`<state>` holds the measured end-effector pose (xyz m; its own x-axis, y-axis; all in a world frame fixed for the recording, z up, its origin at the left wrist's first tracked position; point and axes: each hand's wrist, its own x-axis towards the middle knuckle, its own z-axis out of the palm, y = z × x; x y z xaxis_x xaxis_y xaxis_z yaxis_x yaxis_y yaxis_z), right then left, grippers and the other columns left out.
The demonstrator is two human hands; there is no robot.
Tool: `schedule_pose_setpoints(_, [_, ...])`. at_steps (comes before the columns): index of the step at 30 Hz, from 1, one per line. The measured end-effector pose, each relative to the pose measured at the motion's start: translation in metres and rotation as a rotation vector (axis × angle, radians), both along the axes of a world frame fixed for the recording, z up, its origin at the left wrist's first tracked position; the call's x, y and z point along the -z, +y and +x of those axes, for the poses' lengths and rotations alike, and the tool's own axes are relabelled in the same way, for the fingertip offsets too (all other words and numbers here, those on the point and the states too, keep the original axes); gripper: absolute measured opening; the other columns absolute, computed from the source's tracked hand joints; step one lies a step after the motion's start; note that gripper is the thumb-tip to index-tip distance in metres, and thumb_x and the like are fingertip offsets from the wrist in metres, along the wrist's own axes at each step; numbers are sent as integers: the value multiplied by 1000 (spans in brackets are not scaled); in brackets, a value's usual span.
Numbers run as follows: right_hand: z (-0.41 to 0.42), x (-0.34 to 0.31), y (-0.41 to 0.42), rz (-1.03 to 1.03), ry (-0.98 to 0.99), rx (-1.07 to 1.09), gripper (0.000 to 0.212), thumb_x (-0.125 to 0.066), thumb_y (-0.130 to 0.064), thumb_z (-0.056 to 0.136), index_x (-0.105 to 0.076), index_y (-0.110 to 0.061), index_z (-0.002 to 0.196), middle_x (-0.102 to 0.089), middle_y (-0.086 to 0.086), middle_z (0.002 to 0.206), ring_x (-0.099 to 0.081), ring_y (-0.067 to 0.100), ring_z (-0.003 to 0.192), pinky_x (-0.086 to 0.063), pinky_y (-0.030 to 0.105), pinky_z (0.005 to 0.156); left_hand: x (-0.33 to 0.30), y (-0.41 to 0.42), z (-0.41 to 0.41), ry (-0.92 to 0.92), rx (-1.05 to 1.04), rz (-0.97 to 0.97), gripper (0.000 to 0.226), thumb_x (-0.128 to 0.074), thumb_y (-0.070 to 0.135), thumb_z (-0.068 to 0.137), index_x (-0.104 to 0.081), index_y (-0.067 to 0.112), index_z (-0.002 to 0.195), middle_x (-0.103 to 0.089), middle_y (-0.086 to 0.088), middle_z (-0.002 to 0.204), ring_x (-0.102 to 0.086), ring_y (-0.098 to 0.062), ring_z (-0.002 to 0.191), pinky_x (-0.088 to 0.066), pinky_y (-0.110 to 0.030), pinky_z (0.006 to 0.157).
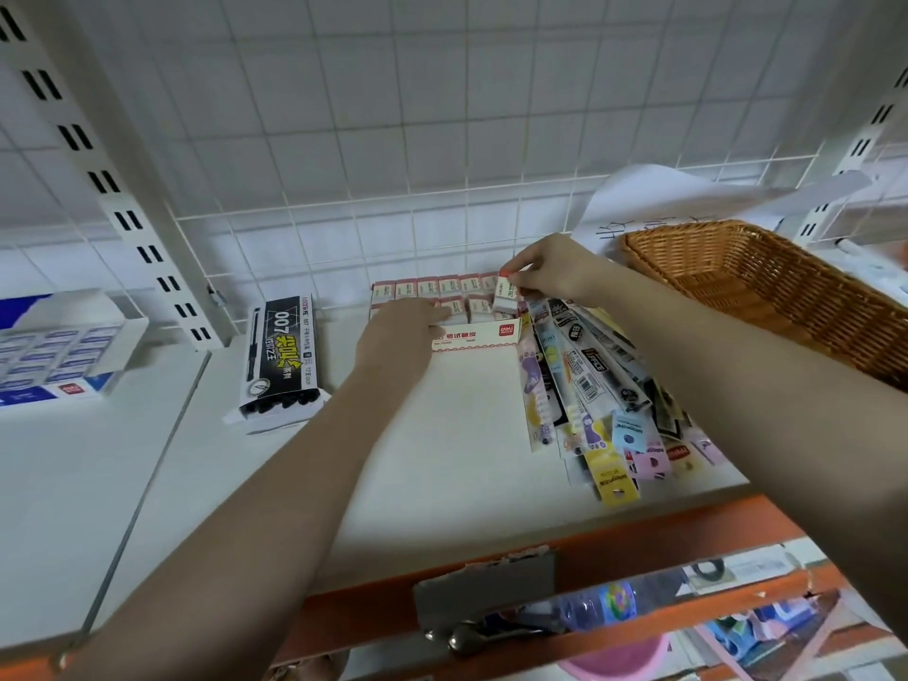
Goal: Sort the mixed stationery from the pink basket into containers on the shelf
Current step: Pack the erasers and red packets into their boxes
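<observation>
Already our right hand (550, 272) pinches one eraser (506, 297) over the nearly full eraser box (484, 331), which our left hand (408, 326) steadies with flat fingers. Pens lie sorted beside it; the pink basket (619, 663) below probably holds more

The white shelf (442, 459) carries an eraser box (476, 331), pen box (282, 356), packaged pens (589, 385) and wicker basket (766, 287).
</observation>
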<state>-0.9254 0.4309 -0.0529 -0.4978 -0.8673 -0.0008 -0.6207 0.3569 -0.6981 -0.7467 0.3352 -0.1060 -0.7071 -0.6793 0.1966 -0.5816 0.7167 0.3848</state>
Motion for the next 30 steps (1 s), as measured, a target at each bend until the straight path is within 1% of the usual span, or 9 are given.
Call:
schedule_pose_setpoints(4, [3,-6,-4,22,56,-9,19,-59,-8,92,-69,-5,108,-68,10,84,-58,11,62,-49,8,56,0,0,-1,-25,-9,-5,37,-45,16,99,-53,25,134,-49,3,140,-43,-17,129,-32,-27,102])
schedule_pose_setpoints(6, [4,-11,-5,58,103,-25,19,-58,-9,92,-70,-6,107,-64,5,74,-58,12,61,-44,7,50,-4,5,-2,-62,32,-45,48,-44,11,98,-41,31,141,-40,2,145,-40,-20,131,-36,-33,104])
schedule_pose_setpoints(10, [1,-15,-8,89,98,14,18,-59,-7,91,-71,-7,104,-68,19,98,-58,16,67,-48,18,64,-12,11,-10,-241,277,-305,67,-44,7,97,-16,41,148,-18,3,156,-25,-26,139,-36,-48,106])
schedule_pose_setpoints(12, [1,-15,-8,72,76,43,16,-59,-7,91,-71,-8,102,-68,19,103,-57,14,66,-51,22,68,-14,7,-14,-302,316,-325,60,-44,11,98,-23,39,146,-26,4,154,-28,-25,138,-35,-48,107])
schedule_pose_setpoints(16, [7,-10,-8,93,55,14,18,-60,-6,90,-72,-8,103,-69,15,101,-61,18,78,-55,29,83,-7,4,-15,-229,336,-258,49,-44,15,98,-36,35,142,-39,4,146,-37,-23,132,-37,-47,105])
schedule_pose_setpoints(20, [16,1,-8,130,141,67,15,-65,-9,86,-73,-8,99,-71,9,96,-60,11,71,-47,11,61,-7,2,-11,-106,316,-184,32,-40,13,99,-59,14,124,-60,-6,126,-55,-26,113,-44,-40,95])
schedule_pose_setpoints(23, [26,5,-1,91,196,78,11,-69,-12,84,-74,-10,93,-69,1,88,-55,4,62,-44,7,54,-15,5,-3,-12,286,-121,29,-41,15,98,-68,8,107,-66,-9,105,-60,-28,99,-45,-32,80])
schedule_pose_setpoints(27, [21,-16,27,64,365,261,11,-65,-16,87,-73,-9,88,-66,2,83,-58,14,75,-46,24,69,-33,31,-1,124,204,-95,28,-45,20,95,-71,17,105,-69,-2,105,-61,-24,99,-50,-35,81])
schedule_pose_setpoints(30, [16,-42,62,323,474,326,26,-55,-18,92,-54,-12,67,-48,4,66,-47,17,60,-39,25,56,-38,53,-9,87,171,24,27,-46,28,95,-69,15,92,-69,-3,88,-63,-25,84,-52,-34,68])
